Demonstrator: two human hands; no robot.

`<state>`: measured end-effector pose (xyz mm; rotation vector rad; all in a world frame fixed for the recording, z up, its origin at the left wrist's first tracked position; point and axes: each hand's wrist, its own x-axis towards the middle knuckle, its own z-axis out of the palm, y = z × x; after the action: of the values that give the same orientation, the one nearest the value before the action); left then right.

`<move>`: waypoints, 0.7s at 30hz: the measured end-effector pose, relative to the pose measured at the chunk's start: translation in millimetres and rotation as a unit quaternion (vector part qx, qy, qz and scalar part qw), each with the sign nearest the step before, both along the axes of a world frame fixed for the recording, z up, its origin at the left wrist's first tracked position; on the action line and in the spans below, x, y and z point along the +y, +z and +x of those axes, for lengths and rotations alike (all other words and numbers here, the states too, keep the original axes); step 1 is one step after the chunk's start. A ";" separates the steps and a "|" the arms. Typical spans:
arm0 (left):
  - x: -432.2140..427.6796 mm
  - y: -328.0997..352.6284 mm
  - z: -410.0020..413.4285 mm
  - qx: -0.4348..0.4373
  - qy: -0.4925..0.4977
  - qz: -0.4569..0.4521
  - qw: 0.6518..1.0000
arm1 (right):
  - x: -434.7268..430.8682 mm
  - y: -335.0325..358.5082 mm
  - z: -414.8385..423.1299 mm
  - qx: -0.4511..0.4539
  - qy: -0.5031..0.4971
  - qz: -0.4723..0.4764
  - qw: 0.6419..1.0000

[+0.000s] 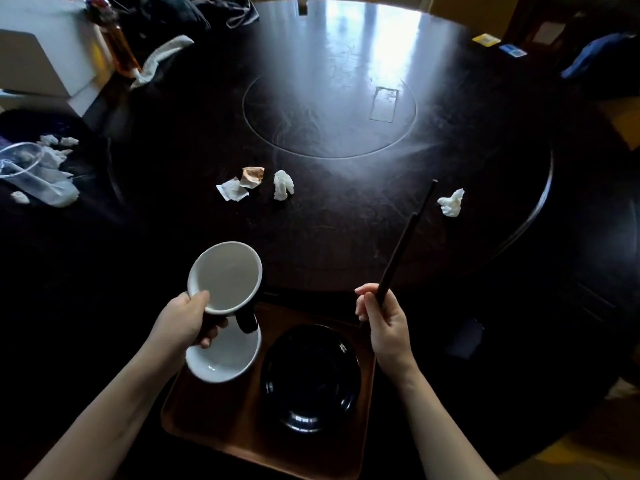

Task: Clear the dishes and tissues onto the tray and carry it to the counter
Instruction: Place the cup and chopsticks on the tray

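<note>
A brown wooden tray (221,434) lies at the near edge of the dark round table (346,237). On it sit a black plate (311,372) and a white bowl (223,358). My left hand (185,322) grips a white-lined cup with a dark handle (227,277), tilted above the white bowl. My right hand (384,323) holds dark chopsticks (405,240) that point up and away over the table. Crumpled tissues lie on the table: one in the middle (283,185), one to the right (451,201). Two torn wrappers (242,185) rest beside the middle tissue.
At the left edge a clear plastic cup (20,168) lies among more crumpled tissues (55,192). White boxes (41,53), an amber bottle (119,43) and dark clothes (180,15) crowd the far left. Small cards (498,45) lie at the far right rim.
</note>
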<state>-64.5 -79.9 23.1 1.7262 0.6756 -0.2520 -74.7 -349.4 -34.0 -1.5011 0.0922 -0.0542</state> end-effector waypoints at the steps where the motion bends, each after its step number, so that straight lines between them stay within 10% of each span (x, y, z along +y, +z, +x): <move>1: -0.2 0.9 -6.2 -0.002 -0.003 0.004 1.000 | 0.2 -1.8 -2.7 0.000 0.000 0.001 1.000; 21: -63.8 -23.0 -89.9 0.046 -0.094 0.080 0.991 | -3.2 -29.7 -15.3 0.040 0.112 -0.170 0.978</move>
<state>-154.4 -143.6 0.2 1.9441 0.6139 -0.4204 -90.1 -352.5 -63.7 -1.8468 -0.0228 0.1805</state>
